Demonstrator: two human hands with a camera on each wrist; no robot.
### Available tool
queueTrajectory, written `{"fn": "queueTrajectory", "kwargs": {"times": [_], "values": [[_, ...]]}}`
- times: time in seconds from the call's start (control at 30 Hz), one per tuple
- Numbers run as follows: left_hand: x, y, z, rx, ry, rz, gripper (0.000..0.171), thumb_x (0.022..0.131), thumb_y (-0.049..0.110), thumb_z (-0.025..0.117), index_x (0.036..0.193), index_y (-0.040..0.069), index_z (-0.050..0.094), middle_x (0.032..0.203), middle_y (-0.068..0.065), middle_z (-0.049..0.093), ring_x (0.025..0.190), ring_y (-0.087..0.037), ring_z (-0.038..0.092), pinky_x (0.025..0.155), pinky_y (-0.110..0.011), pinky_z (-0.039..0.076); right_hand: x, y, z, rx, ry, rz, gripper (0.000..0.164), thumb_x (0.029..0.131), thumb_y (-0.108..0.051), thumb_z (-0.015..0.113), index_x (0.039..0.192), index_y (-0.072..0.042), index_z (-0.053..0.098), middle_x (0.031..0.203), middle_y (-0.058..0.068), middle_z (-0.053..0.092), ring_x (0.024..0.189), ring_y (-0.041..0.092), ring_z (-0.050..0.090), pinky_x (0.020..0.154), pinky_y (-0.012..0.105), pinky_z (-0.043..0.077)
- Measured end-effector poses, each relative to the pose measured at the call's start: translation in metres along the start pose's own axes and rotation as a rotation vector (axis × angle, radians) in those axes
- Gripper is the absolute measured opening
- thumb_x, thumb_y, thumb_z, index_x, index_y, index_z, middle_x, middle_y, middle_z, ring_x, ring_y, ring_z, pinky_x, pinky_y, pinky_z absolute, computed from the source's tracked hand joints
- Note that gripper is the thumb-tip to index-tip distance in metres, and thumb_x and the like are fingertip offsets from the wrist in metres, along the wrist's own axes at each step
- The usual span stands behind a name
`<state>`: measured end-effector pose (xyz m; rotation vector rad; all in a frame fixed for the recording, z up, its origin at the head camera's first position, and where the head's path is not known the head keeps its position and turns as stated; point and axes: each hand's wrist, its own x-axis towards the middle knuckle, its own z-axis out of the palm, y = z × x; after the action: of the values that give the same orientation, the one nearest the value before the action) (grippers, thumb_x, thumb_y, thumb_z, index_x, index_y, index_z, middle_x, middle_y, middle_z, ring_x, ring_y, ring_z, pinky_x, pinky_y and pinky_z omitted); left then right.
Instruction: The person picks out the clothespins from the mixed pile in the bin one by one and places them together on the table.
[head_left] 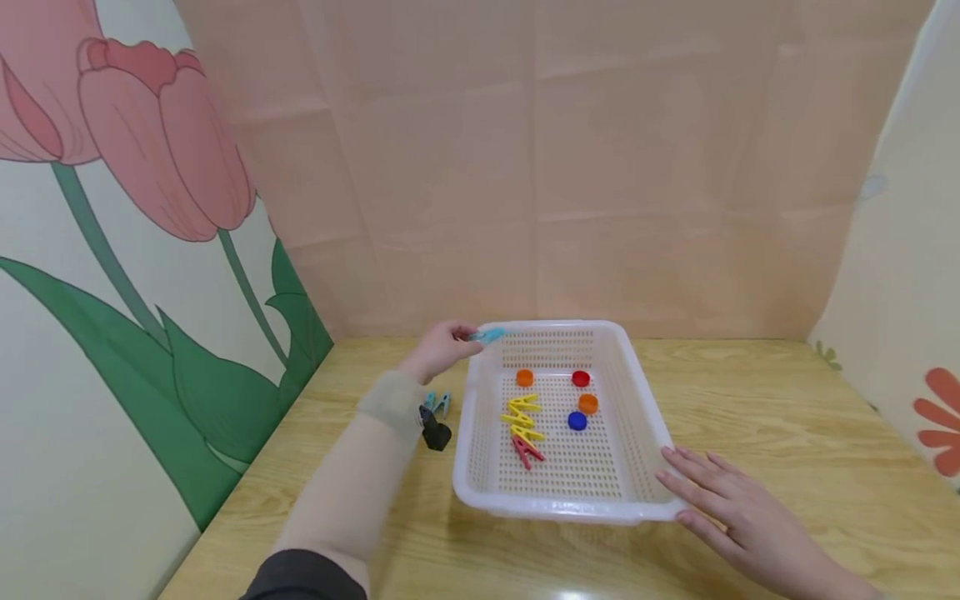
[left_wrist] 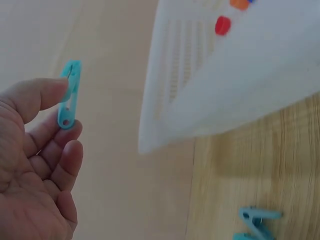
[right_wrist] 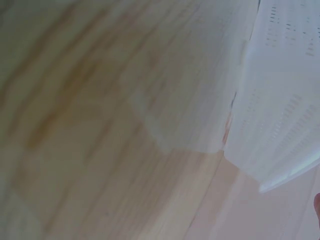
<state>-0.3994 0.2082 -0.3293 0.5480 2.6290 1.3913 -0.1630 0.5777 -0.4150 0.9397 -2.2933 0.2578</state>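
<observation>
My left hand (head_left: 444,348) pinches a light blue clothespin (left_wrist: 70,95) between thumb and fingers, beside the far left corner of a white plastic basket (head_left: 637,367). In the left wrist view the clothespin stands upright, and the other fingers curl loosely under it. My right hand (head_left: 738,512) has its fingers spread along the basket's near right corner, fingertips at the rim (head_left: 558,506). Inside the basket lie several yellow clothespins (head_left: 519,419), a red clothespin (head_left: 527,451), two orange caps (head_left: 588,404), a red cap (head_left: 581,378) and a blue cap (head_left: 577,420).
More light blue clothespins (head_left: 442,405) lie on the wooden table (head_left: 750,400) left of the basket, partly behind the left wrist's black camera (head_left: 435,432). A brown paper sheet (head_left: 540,167) hangs behind the table. A tulip-painted wall (head_left: 150,208) borders its left side.
</observation>
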Motion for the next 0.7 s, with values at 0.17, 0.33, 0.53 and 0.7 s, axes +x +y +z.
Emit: {"fn": "queueTrajectory", "kwargs": {"times": [0.17,0.33,0.53,0.7], "values": [[-0.003,-0.019,-0.017,-0.028,0.066,-0.023,0.030,0.088,0.027,0.070,0.112,0.009,0.064,0.104,-0.006,0.059,0.091,-0.022,0.052,0.077,-0.036,0.044,-0.001,0.000,0.001,-0.001,-0.016,0.008,0.052,0.103,-0.045,0.036,0.126,-0.008,0.063,0.136,0.015,0.054,0.139,0.013,0.033,0.115,0.029,0.013],[-0.008,-0.036,-0.032,-0.051,0.097,-0.057,0.034,0.089,0.028,0.069,0.116,0.008,0.061,0.110,-0.008,0.058,0.099,-0.024,0.052,0.085,-0.040,0.043,-0.002,0.001,0.000,-0.001,-0.024,0.008,0.052,0.103,-0.045,0.036,0.127,-0.008,0.063,0.137,0.014,0.053,0.139,0.013,0.031,0.115,0.029,0.013],[-0.015,-0.056,-0.046,-0.074,0.140,-0.110,0.033,0.092,0.025,0.066,0.118,0.007,0.060,0.117,-0.010,0.058,0.106,-0.027,0.052,0.093,-0.045,0.042,-0.002,0.000,-0.001,0.002,-0.033,0.015,0.052,0.103,-0.045,0.036,0.128,-0.008,0.062,0.138,0.014,0.053,0.139,0.011,0.030,0.115,0.029,0.014],[-0.023,-0.073,-0.054,-0.065,0.197,-0.174,0.035,0.092,0.027,0.065,0.119,0.006,0.059,0.121,-0.012,0.056,0.110,-0.030,0.051,0.095,-0.047,0.040,-0.002,0.000,-0.001,0.002,-0.033,0.012,0.052,0.102,-0.045,0.037,0.128,-0.008,0.062,0.138,0.014,0.053,0.139,0.011,0.030,0.115,0.029,0.014]]}}
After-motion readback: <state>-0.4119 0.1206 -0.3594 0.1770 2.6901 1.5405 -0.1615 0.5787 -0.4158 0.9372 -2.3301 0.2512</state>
